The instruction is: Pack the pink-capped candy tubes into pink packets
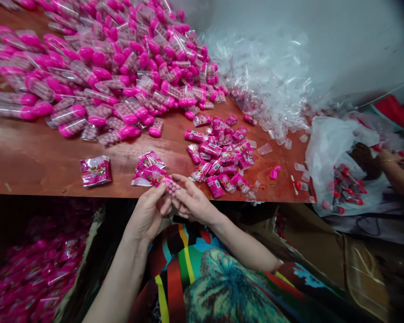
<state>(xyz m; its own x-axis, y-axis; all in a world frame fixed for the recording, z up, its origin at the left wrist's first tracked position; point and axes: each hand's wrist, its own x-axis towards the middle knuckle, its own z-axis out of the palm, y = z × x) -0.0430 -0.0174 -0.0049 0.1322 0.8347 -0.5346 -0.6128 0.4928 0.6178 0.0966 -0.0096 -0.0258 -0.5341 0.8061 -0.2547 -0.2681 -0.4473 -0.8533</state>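
Observation:
Both my hands meet at the table's front edge around a clear tube of pink candy beads (171,189), whose far end has a printed pink wrapper sleeve (157,176) on it. My left hand (151,210) pinches the wrapper and tube from the left. Closed on the bead-filled end from the right is my right hand (194,202). Flat printed wrappers (142,172) lie just beyond my fingers, partly behind the held tube. A stack of flat wrappers (96,171) rests farther left. Right of my hands is a heap of wrapped candy tubes (218,154).
A large pile of pink-capped bead tubes (101,72) covers the table's (47,148) back left. Clear plastic pieces (272,72) are heaped behind. Below left, a box holds pink packets (37,269). At right, another person's hand (390,159) is near a white bag (340,139).

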